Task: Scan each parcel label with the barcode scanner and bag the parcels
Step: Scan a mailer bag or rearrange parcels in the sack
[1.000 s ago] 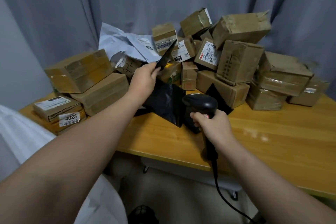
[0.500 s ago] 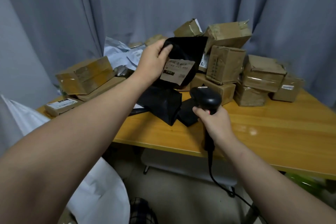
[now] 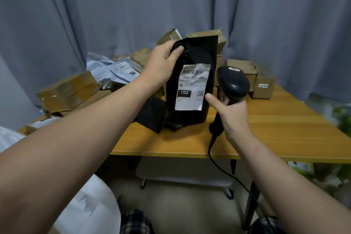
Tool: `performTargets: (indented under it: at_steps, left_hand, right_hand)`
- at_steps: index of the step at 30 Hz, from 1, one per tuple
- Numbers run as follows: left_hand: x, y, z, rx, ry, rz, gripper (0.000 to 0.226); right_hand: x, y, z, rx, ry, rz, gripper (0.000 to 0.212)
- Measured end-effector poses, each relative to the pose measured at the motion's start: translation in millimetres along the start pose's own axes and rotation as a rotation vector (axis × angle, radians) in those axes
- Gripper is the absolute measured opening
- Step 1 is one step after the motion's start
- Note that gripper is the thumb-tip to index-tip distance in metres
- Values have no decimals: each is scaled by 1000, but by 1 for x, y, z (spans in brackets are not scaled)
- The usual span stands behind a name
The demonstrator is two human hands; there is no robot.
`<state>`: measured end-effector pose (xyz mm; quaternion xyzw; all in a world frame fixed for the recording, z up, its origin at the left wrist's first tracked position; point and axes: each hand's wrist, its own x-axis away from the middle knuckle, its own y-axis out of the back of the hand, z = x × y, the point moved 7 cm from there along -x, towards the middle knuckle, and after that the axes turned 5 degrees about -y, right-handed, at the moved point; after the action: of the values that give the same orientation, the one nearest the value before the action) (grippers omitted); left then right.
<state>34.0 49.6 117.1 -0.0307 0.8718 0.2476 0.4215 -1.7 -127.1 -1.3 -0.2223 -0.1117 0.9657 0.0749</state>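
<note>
Left hand (image 3: 163, 62) pinches the top left corner of a black parcel (image 3: 201, 53), holding it upright over the bench (image 3: 284, 129), bottom edge down among other black bags (image 3: 152, 114) lying on the bench. The parcel's white label (image 3: 192, 86) faces the camera: barcode at the top, "102-102-00" partly readable, black "102" block lower left. Right hand (image 3: 231, 118) is wrapped round the handle of the barcode scanner (image 3: 233, 81), just right of the parcel, with the scanner head level with the label. The thumb sticks out towards the label's lower right corner; can't tell if it touches. Scanner cable (image 3: 228, 173) hangs off the near bench edge. Cardboard boxes (image 3: 70, 91) are piled far left, behind the parcel and far right, with white mailers (image 3: 114, 72) among them on the left. Grey curtain (image 3: 114, 5) behind. White bag (image 3: 91, 211) near left, below the left forearm.
</note>
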Motion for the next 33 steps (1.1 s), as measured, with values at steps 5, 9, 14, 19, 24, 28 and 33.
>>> performTargets:
  at_steps: [5,9,14,19,24,28,33]
  left_hand:
    - [11,-42,3,-45,23,73,18]
    - [27,-73,25,35,241,208,25]
    - [49,-88,46,107,374,315,44]
    - [67,-86,63,436,531,43,40]
    - [114,-99,78,437,672,260,33]
    - [119,-102,81,475,691,148,18]
    - [117,-106,88,532,715,24,16]
  right_hand:
    - [-1,34,-18,20,-150,-36,24]
    - [2,58,-33,73,-189,-136,36]
    - [-2,76,-53,159,-264,-141,52]
    - [-4,73,-56,161,-277,-128,45]
    - [-2,78,-54,174,-272,-161,43]
    - [-2,85,-55,302,-231,-203,28]
    - [28,84,-42,383,-143,-206,42]
